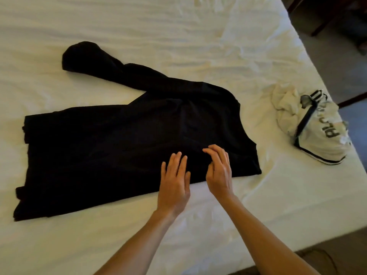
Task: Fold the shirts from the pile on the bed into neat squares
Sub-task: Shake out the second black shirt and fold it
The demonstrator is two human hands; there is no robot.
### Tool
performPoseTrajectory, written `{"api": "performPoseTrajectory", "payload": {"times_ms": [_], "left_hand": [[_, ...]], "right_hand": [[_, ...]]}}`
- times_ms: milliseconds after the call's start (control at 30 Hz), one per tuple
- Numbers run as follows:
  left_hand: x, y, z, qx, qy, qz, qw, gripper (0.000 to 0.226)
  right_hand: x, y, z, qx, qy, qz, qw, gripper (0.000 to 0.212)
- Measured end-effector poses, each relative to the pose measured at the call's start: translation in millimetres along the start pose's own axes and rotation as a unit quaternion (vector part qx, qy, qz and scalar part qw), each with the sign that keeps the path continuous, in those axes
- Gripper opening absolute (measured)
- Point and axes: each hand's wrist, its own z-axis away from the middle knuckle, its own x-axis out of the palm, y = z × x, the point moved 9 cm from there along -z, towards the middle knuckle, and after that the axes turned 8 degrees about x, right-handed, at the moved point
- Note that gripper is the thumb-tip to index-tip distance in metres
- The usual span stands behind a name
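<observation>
A black long-sleeved shirt (111, 147) lies spread across the white bed (158, 36), its hem to the left and one sleeve stretching toward the far left. My left hand (174, 183) lies flat, fingers straight, on the shirt's near edge. Just to its right, my right hand (219, 171) hovers over or touches the same fabric with fingers loosely bent, holding nothing. A crumpled white shirt with black stripes and lettering (311, 126) sits as a small pile near the bed's right edge.
The bed's right edge and near right corner drop to a dark carpeted floor (337, 247). Dark wooden furniture legs (321, 22) stand beyond the far right side. Bare rumpled sheet lies behind the black shirt.
</observation>
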Motion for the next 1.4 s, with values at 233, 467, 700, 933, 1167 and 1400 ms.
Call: {"api": "performPoseTrajectory", "payload": {"times_ms": [233, 467, 700, 933, 1167, 1400], "left_hand": [[47, -39, -10, 0.053, -0.150, -0.202, 0.966, 0.058], [49, -44, -10, 0.042, -0.162, -0.216, 0.962, 0.060], [32, -51, -4, 0.079, -0.181, -0.203, 0.959, 0.059], [-31, -133, 33, 0.041, -0.170, -0.209, 0.962, 0.058], [-169, -240, 52, -0.066, -0.017, -0.226, 0.972, 0.051], [-223, -289, -34, -0.118, -0.021, -0.252, 0.960, 0.052]], "right_hand": [[20, 87, 16, -0.021, -0.173, 0.231, 0.957, 0.060], [1, 93, 26, 0.119, -0.133, 0.248, 0.952, 0.071], [14, 109, 35, 0.225, -0.104, 0.235, 0.940, 0.073], [99, -22, 43, -0.085, -0.226, 0.236, 0.941, 0.057], [106, -87, 1, -0.066, -0.146, 0.166, 0.973, 0.052], [168, -183, -99, -0.185, -0.200, 0.196, 0.942, 0.062]]}}
